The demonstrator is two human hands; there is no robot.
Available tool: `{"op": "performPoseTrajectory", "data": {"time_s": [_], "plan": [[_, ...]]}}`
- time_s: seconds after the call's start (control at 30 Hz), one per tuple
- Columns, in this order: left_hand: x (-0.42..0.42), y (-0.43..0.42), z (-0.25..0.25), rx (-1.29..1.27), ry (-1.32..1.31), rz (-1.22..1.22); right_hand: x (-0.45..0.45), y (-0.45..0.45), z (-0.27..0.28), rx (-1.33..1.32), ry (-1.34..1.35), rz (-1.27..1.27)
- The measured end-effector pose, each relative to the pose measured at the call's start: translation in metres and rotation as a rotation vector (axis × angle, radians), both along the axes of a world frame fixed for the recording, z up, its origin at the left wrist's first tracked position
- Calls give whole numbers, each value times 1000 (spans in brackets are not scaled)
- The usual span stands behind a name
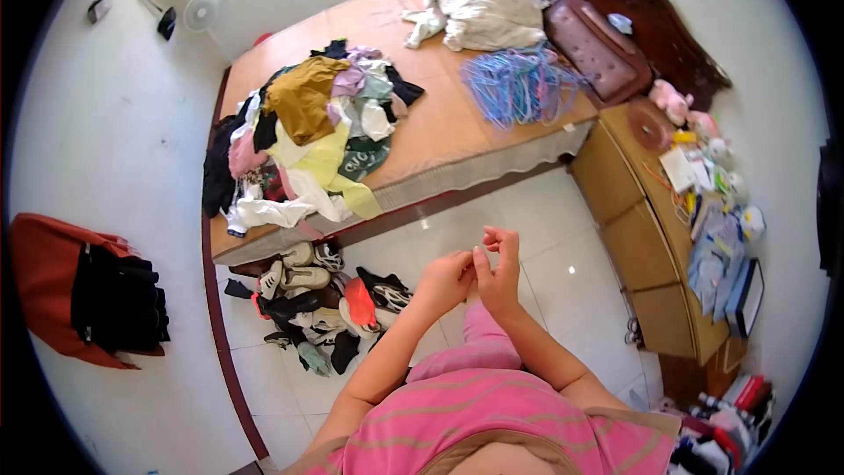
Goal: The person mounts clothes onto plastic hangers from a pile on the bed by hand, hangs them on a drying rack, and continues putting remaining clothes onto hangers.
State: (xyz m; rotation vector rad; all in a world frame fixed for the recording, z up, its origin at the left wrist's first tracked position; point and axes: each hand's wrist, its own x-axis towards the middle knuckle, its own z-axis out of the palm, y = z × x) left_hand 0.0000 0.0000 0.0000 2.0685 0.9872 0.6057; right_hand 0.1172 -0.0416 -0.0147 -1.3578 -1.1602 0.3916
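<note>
In front of my pink striped shirt, my two hands meet above the floor. My left hand (444, 284) is closed, its fingers curled against the other hand; whatever they may hold is hidden. My right hand (499, 277) has its thumb up beside the left fingers and its other fingers bent but apart, with nothing visible in them. Beyond them, on the bed (431, 145), lie a heap of mixed clothes (303, 110) with a mustard top on it, a bundle of blue and purple hangers (519, 84) and a whitish garment (483, 4).
A pile of shoes (321, 308) lies on the tiled floor (563, 255) at my left. A wooden cabinet (646, 237) with toys and papers stands right. Red and black garments (88, 295) hang on the left wall. More clothes (725, 431) are heaped at lower right.
</note>
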Motion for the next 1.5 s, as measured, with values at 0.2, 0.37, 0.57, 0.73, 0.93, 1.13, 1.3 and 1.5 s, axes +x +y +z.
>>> {"op": "performPoseTrajectory", "data": {"time_s": [0.2,0.37,0.57,0.73,0.93,1.13,1.3,1.5], "plan": [[3,132,-5,34,106,173,12,165,-5,20,78,130],[9,215,-1,33,140,203,30,271,0,-12,121,210],[-13,271,-28,-71,142,322,28,334,-13,-133,122,333],[-64,324,-68,-67,329,413,19,363,-29,-255,159,362],[-163,386,-140,-164,296,609,1,413,-51,-331,123,320],[-330,407,-343,-693,140,1266,-76,467,-68,-465,43,366],[-391,407,-446,-850,-219,1343,-147,501,-92,-586,-130,677],[-384,465,-383,-1156,-571,1147,-176,525,-95,-728,-167,822]]}}
